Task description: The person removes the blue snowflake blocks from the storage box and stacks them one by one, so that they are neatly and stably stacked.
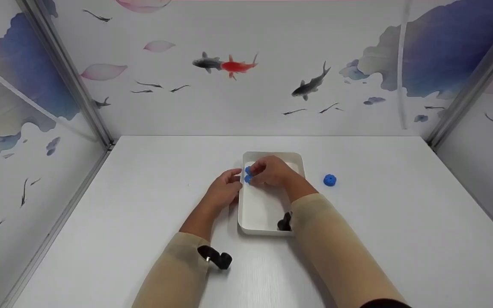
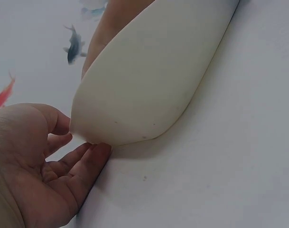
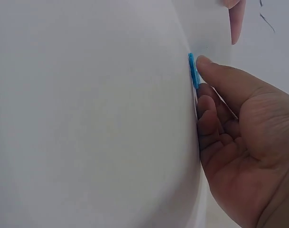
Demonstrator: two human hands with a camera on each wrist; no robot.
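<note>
A white, shallow tray [image 1: 263, 205] stands on the table, its long side running away from me. My left hand [image 1: 224, 187] rests its fingertips against the outside of the tray's left wall; the left wrist view has these fingertips [image 2: 102, 148] at the wall's edge. Reaching inside the tray, my right hand [image 1: 272, 172] pinches a small blue round piece [image 1: 247, 179] by the left wall. A second blue piece [image 1: 248, 170] lies just beyond it, partly behind the fingers. In the right wrist view a thin blue edge [image 3: 193, 71] shows beside the thumb.
A knobbly blue round piece [image 1: 330, 180] with small dark holes sits on the white table [image 1: 383, 214], right of the tray. Printed panels with fish and lily leaves wall in the back [image 1: 246, 107] and both sides. Black wrist cameras [image 1: 216, 257] are on both sleeves.
</note>
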